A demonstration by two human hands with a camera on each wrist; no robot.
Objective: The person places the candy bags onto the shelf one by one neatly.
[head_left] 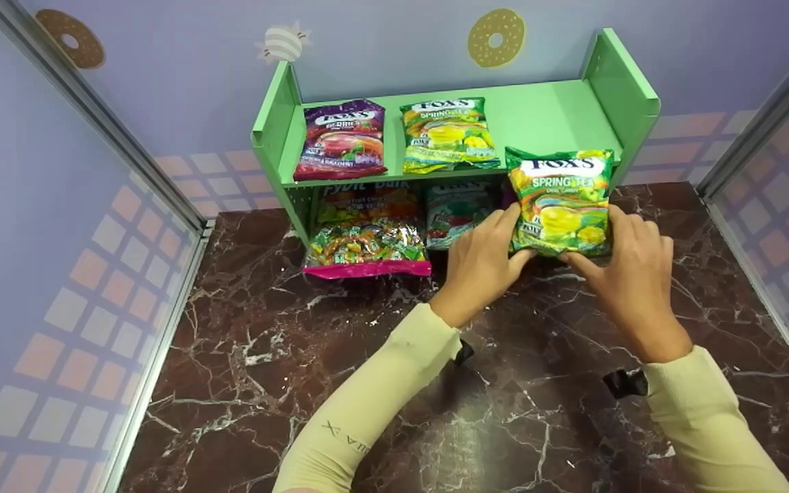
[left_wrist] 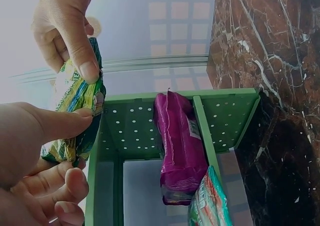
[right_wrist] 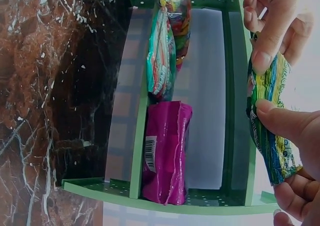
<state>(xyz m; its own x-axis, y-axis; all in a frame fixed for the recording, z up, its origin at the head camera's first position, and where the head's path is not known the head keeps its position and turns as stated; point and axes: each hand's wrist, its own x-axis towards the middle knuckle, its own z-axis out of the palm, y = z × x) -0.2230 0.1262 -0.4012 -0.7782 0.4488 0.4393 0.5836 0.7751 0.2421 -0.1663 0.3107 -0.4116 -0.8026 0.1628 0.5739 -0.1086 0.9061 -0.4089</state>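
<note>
Both hands grip a green and yellow Fox's Spring Tea candy bag by its lower sides. My left hand pinches its left edge, and my right hand pinches its right edge, thumbs at the bottom. The bag is held up at the front of the green shelf's upper board, toward the right end. Whether it touches the board cannot be seen for certain. On that board lie a purple Fox's Berries bag and another Spring Tea bag.
On the lower level stand a pink-edged bag of fruit chews, a teal candy bag and a purple bag. Below spreads a dark red marbled surface. Patterned panels stand left and right.
</note>
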